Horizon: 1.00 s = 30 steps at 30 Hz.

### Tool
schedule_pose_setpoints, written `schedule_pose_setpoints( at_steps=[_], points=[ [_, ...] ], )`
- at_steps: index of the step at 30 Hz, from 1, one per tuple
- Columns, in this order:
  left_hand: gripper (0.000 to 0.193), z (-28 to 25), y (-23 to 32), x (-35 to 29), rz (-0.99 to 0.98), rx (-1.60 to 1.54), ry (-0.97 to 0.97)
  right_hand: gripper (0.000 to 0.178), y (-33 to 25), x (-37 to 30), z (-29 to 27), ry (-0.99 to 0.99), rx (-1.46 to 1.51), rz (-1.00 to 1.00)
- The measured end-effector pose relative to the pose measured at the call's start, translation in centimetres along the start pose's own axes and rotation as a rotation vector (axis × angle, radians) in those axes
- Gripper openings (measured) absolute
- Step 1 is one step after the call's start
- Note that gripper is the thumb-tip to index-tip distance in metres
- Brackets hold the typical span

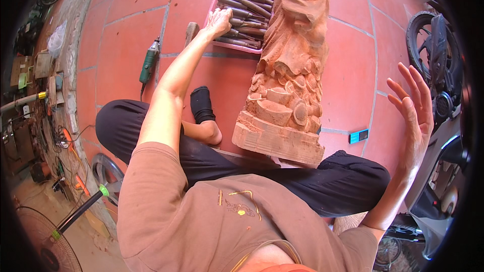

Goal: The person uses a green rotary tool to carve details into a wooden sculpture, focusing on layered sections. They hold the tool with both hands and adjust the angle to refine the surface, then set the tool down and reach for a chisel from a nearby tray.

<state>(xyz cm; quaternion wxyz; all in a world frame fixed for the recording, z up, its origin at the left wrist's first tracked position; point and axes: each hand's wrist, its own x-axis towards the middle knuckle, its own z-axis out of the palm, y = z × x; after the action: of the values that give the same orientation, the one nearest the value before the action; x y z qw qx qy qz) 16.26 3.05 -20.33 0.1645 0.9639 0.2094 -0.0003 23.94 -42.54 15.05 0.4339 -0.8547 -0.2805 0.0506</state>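
My left hand reaches to the left rim of a pink plastic tray full of carving chisels. Its fingers are curled at the ends of the tools, and what they pinch is hidden. The chisels lie side by side, with dark handles and shafts. Right of the tray lies a long carved wooden sculpture, its flat base close to my lap and its upper part touching the tray's right side. Out at the right, my right hand is raised with fingers spread, holding nothing.
A green rotary power tool with a cord lies left on the red tiles, near a wooden mallet-like piece. A blue keypad phone is right of the sculpture. A motorbike stands far right, a fan lower left.
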Motion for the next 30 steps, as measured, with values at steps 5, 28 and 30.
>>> schedule_pose_setpoints(
  at_steps=[5,28,30],
  points=[
    [0.036,0.3,-0.8,-0.6,0.035,-0.137,0.069,0.055,0.1,0.1,0.2,-0.006,0.009,-0.007],
    [0.031,0.7,-2.7,-0.9,0.040,-0.180,-0.113,0.057,-0.2,0.4,0.8,-0.011,0.014,0.006],
    [0.032,0.9,-2.3,-0.8,-0.014,-0.192,-0.157,0.057,-0.1,0.3,0.7,-0.010,0.011,0.007]
  ],
)
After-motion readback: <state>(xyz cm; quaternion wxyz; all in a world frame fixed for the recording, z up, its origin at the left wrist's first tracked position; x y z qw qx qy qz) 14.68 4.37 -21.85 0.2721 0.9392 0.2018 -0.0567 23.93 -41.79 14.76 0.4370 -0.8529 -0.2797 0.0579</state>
